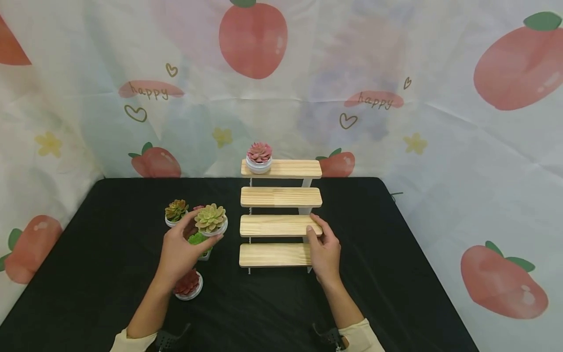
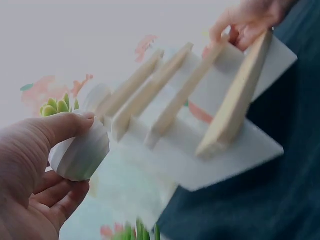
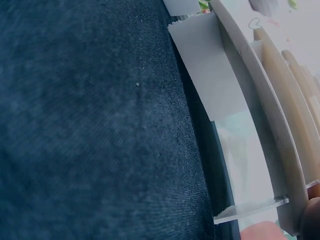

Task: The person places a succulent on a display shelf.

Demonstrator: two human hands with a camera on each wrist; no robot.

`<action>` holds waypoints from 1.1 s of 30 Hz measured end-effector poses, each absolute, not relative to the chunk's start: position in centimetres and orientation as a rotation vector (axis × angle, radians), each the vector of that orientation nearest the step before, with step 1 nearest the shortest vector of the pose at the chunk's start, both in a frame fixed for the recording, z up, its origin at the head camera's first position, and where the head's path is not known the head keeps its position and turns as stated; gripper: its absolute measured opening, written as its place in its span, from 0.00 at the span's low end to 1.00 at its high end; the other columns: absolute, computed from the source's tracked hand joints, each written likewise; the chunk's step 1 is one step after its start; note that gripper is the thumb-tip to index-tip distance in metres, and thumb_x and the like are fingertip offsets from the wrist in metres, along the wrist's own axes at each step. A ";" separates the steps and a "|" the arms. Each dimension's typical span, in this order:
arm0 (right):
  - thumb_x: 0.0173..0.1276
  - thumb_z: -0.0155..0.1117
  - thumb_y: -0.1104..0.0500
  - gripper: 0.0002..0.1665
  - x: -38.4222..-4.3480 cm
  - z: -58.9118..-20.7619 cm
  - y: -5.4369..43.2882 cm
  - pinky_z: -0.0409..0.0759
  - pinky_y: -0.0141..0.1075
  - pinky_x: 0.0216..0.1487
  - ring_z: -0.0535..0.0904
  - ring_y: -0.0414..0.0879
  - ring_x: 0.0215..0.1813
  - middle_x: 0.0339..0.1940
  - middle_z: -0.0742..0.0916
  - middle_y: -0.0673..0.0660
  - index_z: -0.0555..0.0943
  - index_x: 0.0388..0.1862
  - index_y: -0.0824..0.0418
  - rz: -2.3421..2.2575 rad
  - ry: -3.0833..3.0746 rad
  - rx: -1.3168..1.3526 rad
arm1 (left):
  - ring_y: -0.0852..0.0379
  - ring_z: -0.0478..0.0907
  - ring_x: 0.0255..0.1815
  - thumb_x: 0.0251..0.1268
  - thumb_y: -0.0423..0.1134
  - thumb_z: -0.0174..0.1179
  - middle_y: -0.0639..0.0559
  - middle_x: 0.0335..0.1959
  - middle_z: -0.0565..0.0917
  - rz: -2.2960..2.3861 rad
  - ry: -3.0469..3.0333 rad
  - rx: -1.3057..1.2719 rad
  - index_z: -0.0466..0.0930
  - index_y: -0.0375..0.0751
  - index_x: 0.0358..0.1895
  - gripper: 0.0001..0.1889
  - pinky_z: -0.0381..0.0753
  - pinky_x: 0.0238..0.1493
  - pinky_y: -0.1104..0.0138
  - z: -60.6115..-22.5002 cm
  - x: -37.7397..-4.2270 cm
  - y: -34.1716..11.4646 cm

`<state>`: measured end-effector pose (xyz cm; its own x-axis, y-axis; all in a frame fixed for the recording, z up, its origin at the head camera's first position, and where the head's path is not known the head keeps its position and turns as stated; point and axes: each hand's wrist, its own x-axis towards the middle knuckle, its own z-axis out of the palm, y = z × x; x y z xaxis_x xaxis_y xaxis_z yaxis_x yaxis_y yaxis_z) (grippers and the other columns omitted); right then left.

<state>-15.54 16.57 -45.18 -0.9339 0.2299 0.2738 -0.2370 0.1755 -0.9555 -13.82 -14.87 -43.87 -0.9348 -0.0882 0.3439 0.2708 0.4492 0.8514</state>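
My left hand (image 1: 178, 252) pinches the white pot of a pale green artificial succulent (image 1: 211, 218), raised left of the shelf. In the left wrist view, thumb and fingers lie on opposite sides of the ribbed white pot (image 2: 82, 150). A four-tier display shelf (image 1: 272, 226) has light wooden boards on white supports. My right hand (image 1: 326, 252) grips its right end at the second board from the bottom, thumb on top. On the top board's left end sits a pink succulent (image 1: 259, 155). The right wrist view shows the shelf (image 3: 285, 145) at close range, with only fingertips visible.
Beside and beneath my left hand stand more potted succulents: a brownish-green one (image 1: 176, 210), a bright green one (image 1: 196, 238) and a dark red one (image 1: 189, 283). A black cloth (image 1: 387, 293) covers the table. Behind hangs a fruit-printed curtain (image 1: 308, 122).
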 end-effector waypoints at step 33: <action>0.77 0.61 0.69 0.21 -15.5 -45.3 16.7 0.77 0.26 0.52 0.79 0.49 0.57 0.65 0.82 0.64 0.80 0.66 0.67 1.826 -2.083 0.021 | 0.51 0.80 0.62 0.56 0.37 0.80 0.45 0.61 0.82 -1.633 -2.187 -0.397 0.76 0.41 0.69 0.36 0.80 0.61 0.56 -39.6 -18.9 -5.3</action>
<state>-15.49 16.70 -45.29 -0.9317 0.2284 0.2824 -0.2501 0.1604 -0.9548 -18.86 -5.31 -39.57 -0.8874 -0.0016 0.4610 0.4417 0.2840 0.8510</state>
